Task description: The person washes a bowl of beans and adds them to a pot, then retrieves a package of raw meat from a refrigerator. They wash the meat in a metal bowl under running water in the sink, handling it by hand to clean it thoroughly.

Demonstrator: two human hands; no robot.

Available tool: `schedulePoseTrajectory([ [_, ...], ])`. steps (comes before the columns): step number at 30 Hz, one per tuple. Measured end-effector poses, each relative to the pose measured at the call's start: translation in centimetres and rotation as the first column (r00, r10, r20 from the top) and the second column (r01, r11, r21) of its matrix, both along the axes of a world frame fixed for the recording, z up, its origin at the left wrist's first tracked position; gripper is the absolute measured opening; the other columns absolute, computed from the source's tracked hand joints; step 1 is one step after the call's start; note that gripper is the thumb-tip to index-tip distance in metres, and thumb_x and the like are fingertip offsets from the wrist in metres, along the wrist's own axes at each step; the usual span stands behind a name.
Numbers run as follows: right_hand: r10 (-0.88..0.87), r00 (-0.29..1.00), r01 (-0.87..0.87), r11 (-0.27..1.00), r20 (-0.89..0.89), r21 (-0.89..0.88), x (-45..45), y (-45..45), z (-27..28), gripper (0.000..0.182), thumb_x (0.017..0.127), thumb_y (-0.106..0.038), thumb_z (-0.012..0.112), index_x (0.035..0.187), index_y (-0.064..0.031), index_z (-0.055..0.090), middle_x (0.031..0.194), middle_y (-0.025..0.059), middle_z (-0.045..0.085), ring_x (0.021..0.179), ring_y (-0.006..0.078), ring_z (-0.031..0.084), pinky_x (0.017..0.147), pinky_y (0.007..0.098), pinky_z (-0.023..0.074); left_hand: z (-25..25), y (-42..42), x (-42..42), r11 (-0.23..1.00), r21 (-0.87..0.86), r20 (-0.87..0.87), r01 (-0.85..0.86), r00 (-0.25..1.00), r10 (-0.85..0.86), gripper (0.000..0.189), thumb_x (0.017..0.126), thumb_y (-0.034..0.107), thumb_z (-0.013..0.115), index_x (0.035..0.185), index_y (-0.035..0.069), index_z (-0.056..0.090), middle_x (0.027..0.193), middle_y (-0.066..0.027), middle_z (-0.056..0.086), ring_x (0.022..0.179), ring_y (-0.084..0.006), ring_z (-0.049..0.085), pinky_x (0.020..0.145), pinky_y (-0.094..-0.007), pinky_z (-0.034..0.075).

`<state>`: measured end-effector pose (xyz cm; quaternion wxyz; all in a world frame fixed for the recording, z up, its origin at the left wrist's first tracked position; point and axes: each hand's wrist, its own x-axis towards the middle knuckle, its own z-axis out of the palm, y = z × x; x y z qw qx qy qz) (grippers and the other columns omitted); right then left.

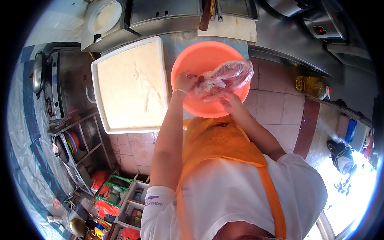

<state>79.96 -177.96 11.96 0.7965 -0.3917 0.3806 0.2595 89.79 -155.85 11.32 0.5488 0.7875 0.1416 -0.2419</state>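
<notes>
An orange plastic basin (198, 49) stands before me on a bluish work surface. A clear plastic bag (237, 73) with reddish contents that look like raw meat lies across it, its right end over the rim. My left hand (186, 81), with a beaded bracelet at the wrist, grips the bag's left part inside the basin. At the lower right of the bag, my right hand (231, 102) pinches the plastic near the basin's near rim. The bag's crumpled middle hides part of what is inside.
Left of the basin lies a white-rimmed tray (129, 90) with a pale sheet. Behind the basin are a cutting board (228, 28) and a cleaver-like wooden handle (205, 18). An oil jug (312, 87) stands at right. Crates (132, 210) sit lower left.
</notes>
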Motion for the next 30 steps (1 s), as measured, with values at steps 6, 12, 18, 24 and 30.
schedulePoseTrajectory([
  [6,0.124,0.992,-0.128,0.976,0.032,0.176,1.2,0.4,-2.0,0.022,0.085,-0.013,0.056,0.105,-0.0085,0.062,0.101,0.0003,0.063,0.077,0.0106,0.049,0.062,0.0262,0.0323,-1.2,0.2,-1.0,1.0,-0.012,0.287,0.001,0.958,0.003,0.025,0.076,0.007,0.066,0.099,-0.001,0.065,0.081,-0.0066,0.065,0.065,-0.013,0.061,0.058,-0.0263,0.051],
  [12,-0.172,0.971,0.181,0.983,-0.163,0.036,0.6,0.4,-8.4,0.022,0.076,-0.008,0.065,0.098,-0.008,0.062,0.085,0.0009,0.062,0.081,0.0139,0.057,0.066,0.0289,0.0389,2.2,-1.8,-0.6,0.98,0.017,0.376,0.199,0.907,-0.19,0.028,0.072,0.011,0.073,0.098,0.001,0.065,0.089,-0.0089,0.065,0.075,-0.0159,0.064,0.069,-0.0285,0.053],
  [18,-0.113,0.992,0.118,0.989,0.064,-0.087,1.6,0.8,-4.2,0.017,0.076,-0.002,0.064,0.093,-0.0042,0.06,0.082,0.0044,0.061,0.078,0.0168,0.059,0.07,0.0283,0.0468,0.8,-1.4,-0.1,0.988,0.12,0.392,0.097,0.91,-0.137,0.022,0.071,0.01,0.075,0.087,0.001,0.061,0.081,-0.0066,0.064,0.073,-0.0146,0.063,0.068,-0.0283,0.052],
  [24,-0.06,0.998,0.06,0.998,0.018,0.02,2.6,-0.3,-3.0,0.023,0.077,0.0,0.063,0.099,-0.0019,0.059,0.085,0.0064,0.06,0.078,0.0201,0.059,0.067,0.0314,0.0489,-0.3,-0.9,-0.7,0.999,-0.039,0.275,-0.015,0.961,0.026,0.018,0.074,0.006,0.072,0.086,0.002,0.06,0.072,-0.0042,0.062,0.064,-0.0101,0.059,0.057,-0.0248,0.049],
  [30,0.098,0.965,-0.041,0.972,0.243,-0.23,3.7,-0.3,-1.5,0.043,0.076,-0.002,0.067,0.116,-0.0023,0.052,0.097,0.0055,0.06,0.084,0.0174,0.059,0.07,0.0305,0.0503,-1.4,0.1,-2.0,0.996,-0.025,0.32,-0.08,0.944,0.084,0.018,0.075,0.007,0.071,0.087,0.001,0.06,0.069,-0.0038,0.061,0.055,-0.0094,0.057,0.047,-0.0244,0.046],
])
